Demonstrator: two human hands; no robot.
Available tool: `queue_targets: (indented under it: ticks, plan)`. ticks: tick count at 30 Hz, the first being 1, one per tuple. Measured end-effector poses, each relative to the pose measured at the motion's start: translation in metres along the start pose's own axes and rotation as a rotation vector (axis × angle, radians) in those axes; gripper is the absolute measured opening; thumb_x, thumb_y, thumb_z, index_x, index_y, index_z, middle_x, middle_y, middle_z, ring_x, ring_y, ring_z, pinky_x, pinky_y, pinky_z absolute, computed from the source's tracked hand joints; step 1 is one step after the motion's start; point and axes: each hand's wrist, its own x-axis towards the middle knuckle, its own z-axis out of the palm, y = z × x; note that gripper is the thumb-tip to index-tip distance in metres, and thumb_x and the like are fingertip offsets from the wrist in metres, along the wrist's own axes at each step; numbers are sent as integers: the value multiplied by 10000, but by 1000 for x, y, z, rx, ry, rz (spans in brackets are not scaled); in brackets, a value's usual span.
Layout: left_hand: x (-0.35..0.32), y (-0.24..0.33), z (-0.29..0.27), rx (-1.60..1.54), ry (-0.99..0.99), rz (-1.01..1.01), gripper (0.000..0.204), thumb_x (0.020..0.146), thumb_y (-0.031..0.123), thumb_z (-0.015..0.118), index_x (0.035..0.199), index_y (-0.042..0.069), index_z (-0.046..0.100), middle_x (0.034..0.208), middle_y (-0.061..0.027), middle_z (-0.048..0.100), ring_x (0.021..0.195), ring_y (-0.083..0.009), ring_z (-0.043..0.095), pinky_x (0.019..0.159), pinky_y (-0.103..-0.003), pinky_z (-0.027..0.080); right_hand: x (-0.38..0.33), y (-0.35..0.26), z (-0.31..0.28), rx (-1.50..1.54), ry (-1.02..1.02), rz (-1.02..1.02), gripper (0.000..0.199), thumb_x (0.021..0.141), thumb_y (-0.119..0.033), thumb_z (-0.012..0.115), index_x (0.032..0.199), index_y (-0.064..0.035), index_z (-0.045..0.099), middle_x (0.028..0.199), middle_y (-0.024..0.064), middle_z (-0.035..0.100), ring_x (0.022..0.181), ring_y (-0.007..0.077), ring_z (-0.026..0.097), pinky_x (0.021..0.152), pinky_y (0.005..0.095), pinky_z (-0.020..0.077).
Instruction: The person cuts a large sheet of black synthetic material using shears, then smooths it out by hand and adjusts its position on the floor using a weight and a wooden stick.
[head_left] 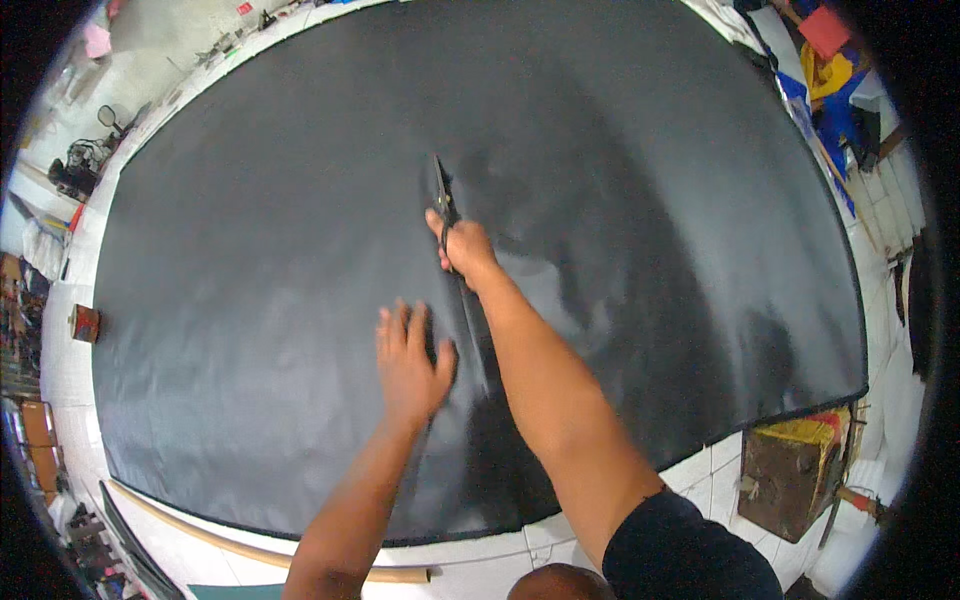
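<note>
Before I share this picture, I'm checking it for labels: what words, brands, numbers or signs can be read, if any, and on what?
No text can be read.
Black sheet: no writing shows.
Scissors: too small to tell.
Can: any print is too small and blurred to read.

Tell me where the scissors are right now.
In the head view, the scissors are slightly left of centre in the upper half, held in the right hand at the black sheet, farther out than the left hand.
</note>
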Motion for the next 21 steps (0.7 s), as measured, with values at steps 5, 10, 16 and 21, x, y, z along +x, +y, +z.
queue_targets:
  ticks: [5,10,16,21]
  plan:
    - [70,-32,41,270,25,-34,725,921,457,472,1469,6,326,1538,-266,239,1438,-424,193,1161,-557,125,7,2,8,-17,31,1,535,870,-549,640,641,-82,512,541,26,508,447,123,481,442,294,395]
    - [75,-24,42,310,-40,-70,749,907,495,456,1477,27,326,1544,-245,242,1451,-385,186,1175,-525,113,2,-6,4,25,62,77,536,866,-544,655,620,-99,485,526,20,499,447,120,477,438,291,383]
    - [82,-21,39,188,-113,-129,765,848,442,567,1457,30,357,1541,-252,241,1445,-407,188,1166,-553,121,14,19,2,-133,113,61,505,882,-529,646,676,-88,509,548,10,505,472,112,485,461,295,397]
    - [82,-30,36,164,-153,-141,782,837,424,576,1460,16,336,1528,-287,240,1425,-464,197,1151,-593,118,9,23,14,-69,80,104,430,890,-454,676,730,-91,510,562,-8,490,480,93,471,462,256,387]
